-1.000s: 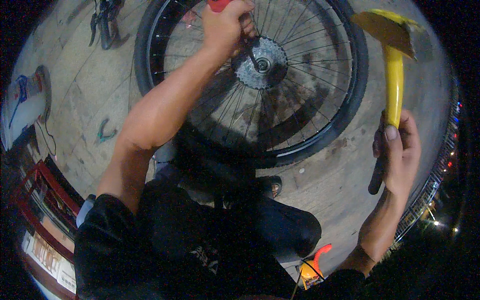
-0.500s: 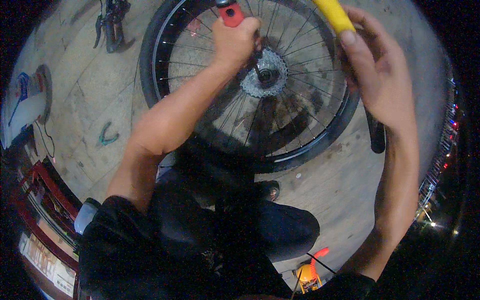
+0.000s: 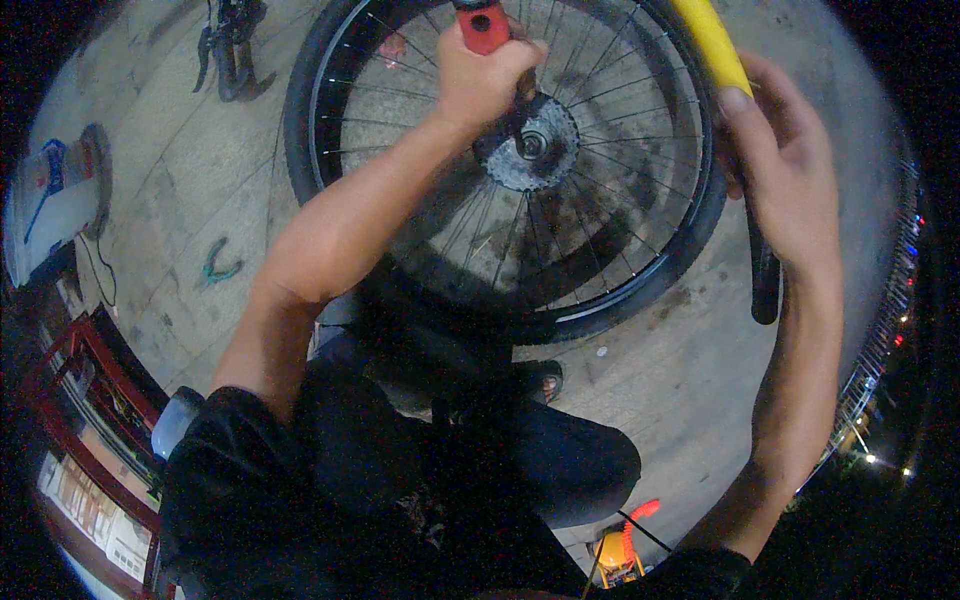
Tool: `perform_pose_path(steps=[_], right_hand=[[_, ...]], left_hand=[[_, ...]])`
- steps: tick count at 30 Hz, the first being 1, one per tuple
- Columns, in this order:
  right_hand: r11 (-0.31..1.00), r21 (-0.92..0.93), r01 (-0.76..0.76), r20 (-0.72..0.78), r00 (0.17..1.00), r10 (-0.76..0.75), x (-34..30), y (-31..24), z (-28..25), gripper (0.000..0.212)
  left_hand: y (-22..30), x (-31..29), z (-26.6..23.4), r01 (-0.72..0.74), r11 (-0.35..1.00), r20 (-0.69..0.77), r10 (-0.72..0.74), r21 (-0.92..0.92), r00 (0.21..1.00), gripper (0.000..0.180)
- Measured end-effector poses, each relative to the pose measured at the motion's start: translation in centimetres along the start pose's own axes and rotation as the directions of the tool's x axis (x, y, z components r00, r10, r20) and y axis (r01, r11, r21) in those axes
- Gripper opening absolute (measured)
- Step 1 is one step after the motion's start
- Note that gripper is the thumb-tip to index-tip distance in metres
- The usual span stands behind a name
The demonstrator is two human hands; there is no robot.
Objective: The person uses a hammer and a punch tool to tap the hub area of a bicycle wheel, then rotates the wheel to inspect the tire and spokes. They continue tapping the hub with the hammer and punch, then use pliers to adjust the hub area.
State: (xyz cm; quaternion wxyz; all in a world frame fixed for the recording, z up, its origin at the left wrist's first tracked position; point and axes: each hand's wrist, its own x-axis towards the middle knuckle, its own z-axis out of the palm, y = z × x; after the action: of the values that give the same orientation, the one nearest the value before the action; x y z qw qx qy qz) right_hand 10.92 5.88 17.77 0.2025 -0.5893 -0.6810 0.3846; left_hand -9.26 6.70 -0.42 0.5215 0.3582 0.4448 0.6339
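One yellow-handled tool (image 3: 713, 45) slants up-left, black end (image 3: 764, 290) down.

black short-sleeved shirt (image 3: 240, 470) | pale print (image 3: 425, 520) | dark trousers (image 3: 585, 465) | open-toed sandal (image 3: 557, 371) | hands (image 3: 485, 82) (image 3: 792, 190) bare

The left hand (image 3: 485, 85) grips a red tool (image 3: 484, 30), and a dark rod (image 3: 522, 120) sticks out under the fist, down to the middle of the gears (image 3: 550, 168). The gears sit on a bike wheel (image 3: 620, 312) that lies flat on the floor (image 3: 660, 400). The right hand (image 3: 790, 170) holds a yellow handle (image 3: 712, 45) with a black end, over the wheel's right edge. Green pliers (image 3: 220, 264) lie on the floor, left of the wheel.
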Motion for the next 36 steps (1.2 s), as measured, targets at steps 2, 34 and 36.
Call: perform_pose_path(steps=[2,34,36], right_hand=[[1.000,0.004,-0.015,0.008,1.000,0.015,-0.6,0.3,-0.5,0.040],[0.503,-0.805,0.315,0.193,0.940,-0.280,5.0,-10.5,2.0,0.034],[0.508,-0.684,0.524,0.236,0.817,-0.526,6.3,-9.2,2.5,0.034]], left_hand=[[-0.4,0.0,-0.5,0.122,0.989,0.012,-0.121,-0.083,0.993,0.013],[-2.7,0.4,-0.1,-0.091,0.994,-0.173,0.099,0.053,0.980,0.012],[-2.6,0.4,0.0,-0.084,0.995,-0.192,0.092,0.047,0.977,0.012]])
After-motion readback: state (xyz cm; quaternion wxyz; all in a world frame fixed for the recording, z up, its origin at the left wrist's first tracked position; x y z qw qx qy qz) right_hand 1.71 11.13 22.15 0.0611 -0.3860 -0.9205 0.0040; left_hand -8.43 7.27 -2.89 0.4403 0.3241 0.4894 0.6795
